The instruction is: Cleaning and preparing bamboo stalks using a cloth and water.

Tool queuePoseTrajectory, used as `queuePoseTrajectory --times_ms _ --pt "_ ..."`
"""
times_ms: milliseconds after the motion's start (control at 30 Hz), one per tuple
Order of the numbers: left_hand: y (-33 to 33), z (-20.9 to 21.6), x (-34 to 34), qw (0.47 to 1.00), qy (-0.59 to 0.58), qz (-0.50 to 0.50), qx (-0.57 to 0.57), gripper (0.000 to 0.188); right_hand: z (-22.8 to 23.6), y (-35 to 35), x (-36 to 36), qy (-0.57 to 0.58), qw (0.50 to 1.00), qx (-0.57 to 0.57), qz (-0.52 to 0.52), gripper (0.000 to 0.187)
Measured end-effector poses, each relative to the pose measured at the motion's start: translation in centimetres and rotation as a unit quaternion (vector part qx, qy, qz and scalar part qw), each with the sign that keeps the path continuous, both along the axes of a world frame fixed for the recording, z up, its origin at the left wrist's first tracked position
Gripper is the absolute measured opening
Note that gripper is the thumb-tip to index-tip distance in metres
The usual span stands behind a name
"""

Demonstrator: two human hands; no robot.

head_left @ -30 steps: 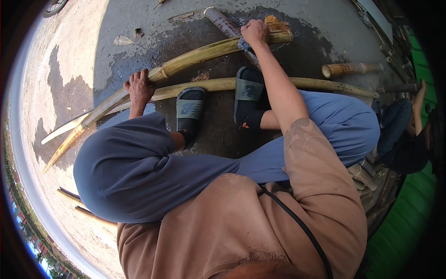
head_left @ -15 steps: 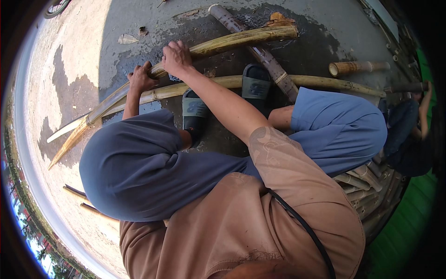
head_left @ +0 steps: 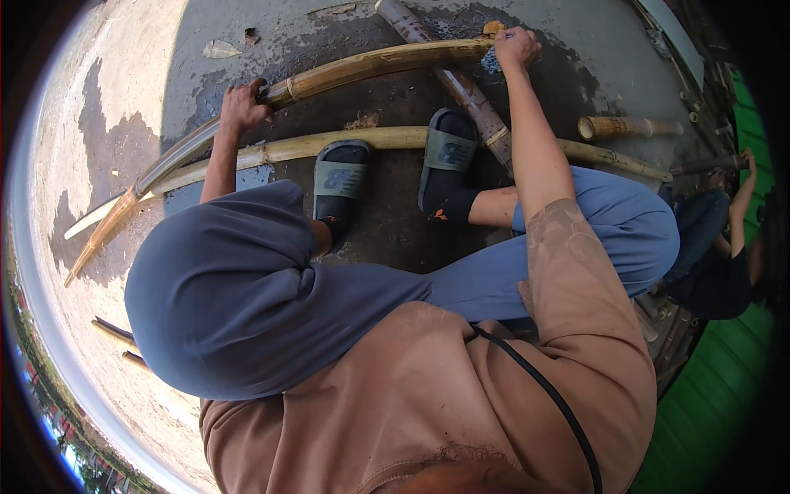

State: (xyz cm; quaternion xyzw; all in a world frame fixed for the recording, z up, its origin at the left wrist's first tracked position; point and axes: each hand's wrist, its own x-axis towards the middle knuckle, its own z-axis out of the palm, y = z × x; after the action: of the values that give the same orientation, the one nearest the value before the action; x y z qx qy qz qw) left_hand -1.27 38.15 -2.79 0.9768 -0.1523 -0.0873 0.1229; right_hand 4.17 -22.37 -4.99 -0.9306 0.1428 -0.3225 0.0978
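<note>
A long yellowish bamboo pole (head_left: 370, 66) with a split left end slants across in front of me. My left hand (head_left: 243, 109) is closed around its middle near a joint. At its right end, my right hand (head_left: 518, 48) is closed on a small bluish wad (head_left: 491, 61), perhaps a cloth or scrubber, pressed against the bamboo. The pole rests across a darker bamboo length (head_left: 467, 97). Nearer me lies a second long pale bamboo pole (head_left: 329, 142), beside my slippered feet.
A short cut bamboo piece (head_left: 629, 128) lies at the right. Beyond it another person (head_left: 716, 255) sits, one hand by a dark bamboo piece (head_left: 706, 165). Green corrugated sheeting (head_left: 699, 387) lines the right side. Wet patches and dry leaves (head_left: 220, 49) mark the concrete floor.
My right hand has slid along the pole from beside my left hand to its right end, taking the bluish wad with it. My left hand stays on the pole.
</note>
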Motion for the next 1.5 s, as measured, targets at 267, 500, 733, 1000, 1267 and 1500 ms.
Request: queuePoseTrajectory --times_ms 267,500,733,1000,1267,1500 --pt "-3.4 0.8 -1.3 0.999 -0.001 0.004 0.053 0.059 0.6 37.6 -5.3 0.093 0.939 0.165 0.288 0.016" --pt "-3.7 3.4 -1.0 0.997 0.041 0.025 0.061 0.057 -0.5 24.0 -0.7 0.085 0.967 0.118 0.210 0.020" --pt "-3.2 2.0 -2.5 0.996 -0.033 0.022 0.076 0.054 2.7 -2.7 2.1 0.201 0.978 -0.051 -0.034 0.032" --pt "-4.7 -0.4 -6.6 0.985 -0.158 0.018 0.069 0.078 2.9 34.6 -5.5 0.235 0.921 0.168 0.261 0.028" --pt "-2.2 1.3 -13.1 0.990 -0.124 0.061 0.037 0.062 1.9 26.5 -2.6 0.459 0.853 0.159 0.191 0.043" --pt "-6.0 -0.2 -10.6 0.996 -0.074 0.039 0.037 0.038 -3.9 -8.3 0.3 0.187 0.980 -0.027 -0.055 0.043"
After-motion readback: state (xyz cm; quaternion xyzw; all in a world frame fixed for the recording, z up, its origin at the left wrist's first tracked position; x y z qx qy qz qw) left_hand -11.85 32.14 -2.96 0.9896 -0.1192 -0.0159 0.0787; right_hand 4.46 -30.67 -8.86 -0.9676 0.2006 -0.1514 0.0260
